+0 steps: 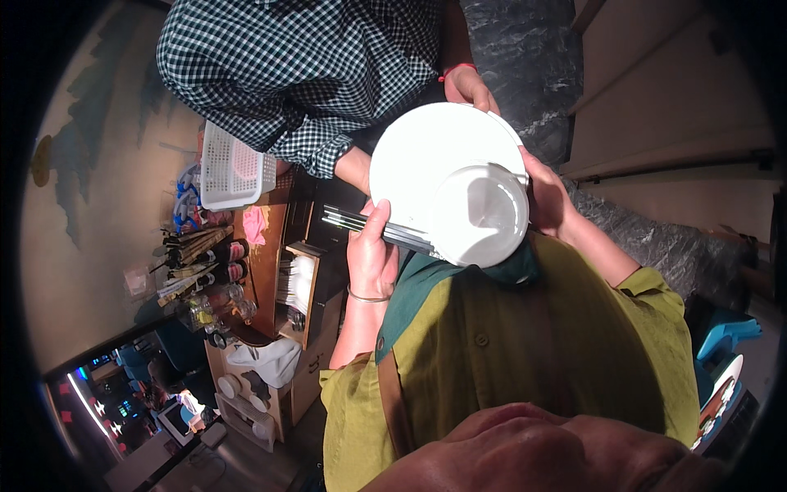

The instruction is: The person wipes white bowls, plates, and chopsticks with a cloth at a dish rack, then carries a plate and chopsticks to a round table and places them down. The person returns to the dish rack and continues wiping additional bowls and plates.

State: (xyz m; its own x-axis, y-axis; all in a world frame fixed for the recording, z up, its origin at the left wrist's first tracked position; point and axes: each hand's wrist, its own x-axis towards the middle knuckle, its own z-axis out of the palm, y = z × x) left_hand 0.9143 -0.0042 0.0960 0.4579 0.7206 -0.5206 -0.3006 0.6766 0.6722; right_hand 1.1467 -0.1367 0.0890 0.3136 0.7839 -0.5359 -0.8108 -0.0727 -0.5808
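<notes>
A large round white plate (pixel 424 147), with another rim showing beneath its right side, lies between me and a person in a checked shirt. On its near right part rests a round whitish bowl or small dish (pixel 479 215). My left hand (pixel 369 246) grips a bundle of dark chopsticks (pixel 406 237), its thumb over them by the plate's edge. My right hand (pixel 547 190) holds the plate's right rim, fingers partly hidden. The other person's hand (pixel 470 89) with a red wrist cord touches the far rim; their other hand (pixel 356 172) is partly hidden behind the plate's left side.
To the left a wooden counter (pixel 267 264) carries a white perforated basket (pixel 237 169), a pink cloth (pixel 255 224), bottles and glasses. An open drawer (pixel 310 295) holds white utensils. A grey cloth (pixel 270 363) and stacked white dishes (pixel 230 386) lie nearby. The person (pixel 295 67) stands close ahead.
</notes>
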